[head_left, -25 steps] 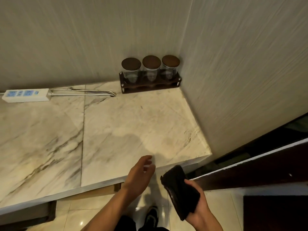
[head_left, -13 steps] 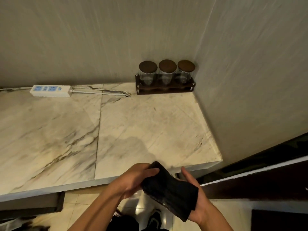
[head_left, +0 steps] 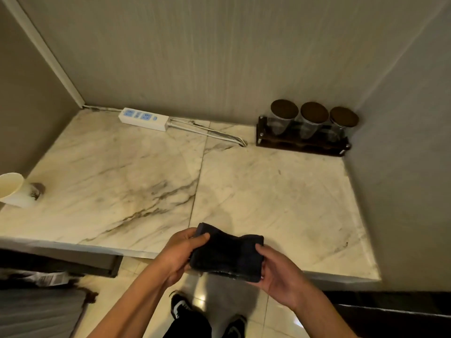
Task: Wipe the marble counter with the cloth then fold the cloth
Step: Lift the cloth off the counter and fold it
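The fingers (head_left: 202, 237) of the left hand (head_left: 179, 254) are curling narrowly around the nine o'clock end of a dark, folded, thick-pile cloth (head_left: 227, 254), thumb on top. The fingers (head_left: 262, 248) of the right hand (head_left: 280, 276) are gripping its three o'clock end the same way. The cloth is hanging bunched between both hands, just over the near edge of the white, grey-veined marble counter (head_left: 268, 196); whether it is touching the stone cannot be told.

At one o'clock on the counter, a dark wooden rack (head_left: 302, 143) is holding three clear glass jars with round brown lids (head_left: 313, 113); their contents cannot be told. At eleven o'clock a white power strip with blue sockets (head_left: 144, 119) is lying along the wall. At nine o'clock a white paper cup (head_left: 12, 190) is sitting at the counter's edge, its inside looking bare.
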The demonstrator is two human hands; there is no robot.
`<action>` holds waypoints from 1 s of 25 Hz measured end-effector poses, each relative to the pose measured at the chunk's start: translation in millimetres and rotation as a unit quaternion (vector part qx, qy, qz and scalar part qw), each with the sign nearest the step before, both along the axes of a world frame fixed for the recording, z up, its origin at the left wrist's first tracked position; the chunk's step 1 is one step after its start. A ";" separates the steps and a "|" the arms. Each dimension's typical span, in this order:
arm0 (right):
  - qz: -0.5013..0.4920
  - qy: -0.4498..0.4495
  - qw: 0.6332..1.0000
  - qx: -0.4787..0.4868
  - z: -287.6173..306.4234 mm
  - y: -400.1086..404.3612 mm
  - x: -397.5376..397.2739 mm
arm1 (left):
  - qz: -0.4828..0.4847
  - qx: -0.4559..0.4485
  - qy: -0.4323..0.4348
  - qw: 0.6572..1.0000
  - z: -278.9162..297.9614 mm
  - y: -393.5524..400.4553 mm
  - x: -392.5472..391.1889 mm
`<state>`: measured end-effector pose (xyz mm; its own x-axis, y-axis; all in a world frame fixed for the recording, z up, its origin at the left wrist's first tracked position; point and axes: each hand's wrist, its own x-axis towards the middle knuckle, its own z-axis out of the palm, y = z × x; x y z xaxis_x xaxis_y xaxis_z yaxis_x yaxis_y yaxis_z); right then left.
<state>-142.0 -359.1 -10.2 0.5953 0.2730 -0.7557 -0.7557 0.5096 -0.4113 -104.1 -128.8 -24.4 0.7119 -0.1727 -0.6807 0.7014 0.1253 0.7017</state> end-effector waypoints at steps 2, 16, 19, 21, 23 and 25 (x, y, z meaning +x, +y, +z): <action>0.051 -0.021 0.997 -0.053 -5.5 18.2 23.9 | 0.033 -0.007 0.003 0.999 -4.3 22.9 2.4; 0.295 -0.230 0.826 -0.422 -30.3 172.4 175.0 | 0.121 0.097 0.058 0.986 -22.0 112.3 1.9; 0.352 -0.292 0.725 -0.515 -39.1 183.5 182.7 | 0.070 0.192 0.042 0.978 -24.5 109.0 6.2; 0.368 -0.326 0.673 -0.552 -45.6 186.6 184.9 | 0.022 0.258 0.023 0.966 -24.9 106.6 6.8; 0.381 -0.348 0.633 -0.577 -50.9 188.3 186.5 | -0.003 0.312 0.007 0.950 -25.2 105.9 7.5; 0.386 -0.353 0.615 -0.590 -53.3 187.9 187.4 | -0.014 0.349 -0.002 0.937 -26.1 106.1 8.7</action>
<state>45.4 -171.2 -63.5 0.9261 0.1905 -0.3257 -0.0050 -0.8569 -0.5154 -95.4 -22.7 -50.5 0.7171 0.2949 -0.6315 0.6942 -0.3837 0.6090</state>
